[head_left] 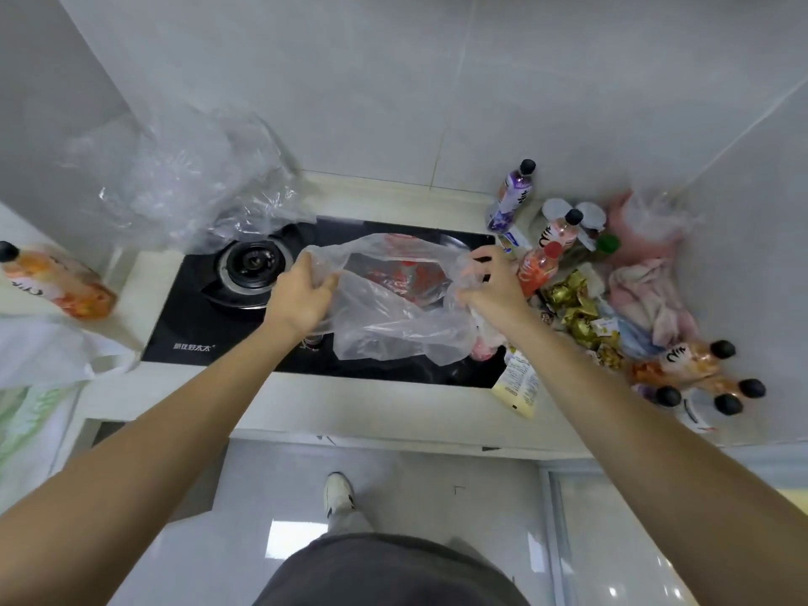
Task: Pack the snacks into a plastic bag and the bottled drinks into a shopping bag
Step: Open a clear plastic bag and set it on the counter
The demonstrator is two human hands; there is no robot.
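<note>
Plastic bag (393, 317) over stove (227, 325), mid desk; left hand (301, 295) and right hand (492, 284) pinching rim. Risk: thin film slips, mouth collapses. Snacks (572, 308), bottles (699, 369) crowd desk's right corner; elbow could topple them.

Counter tally: bottles, bags, snacks and two hands.

Two hands in frame, left hand (301, 295) and right hand (492, 286), sharing one clear plastic bag (393, 317). A second clear plastic bag (188, 190) sits crumpled at back left. Bottles: one purple bottle (511, 199), one orange bottle (57, 277) far left, two pink-orange bottles (555, 247) standing, four black caps (721, 349) in the lying cluster. One heap of gold-wrapped snacks (572, 304), too jumbled to count. One gas burner (253, 264).
</note>
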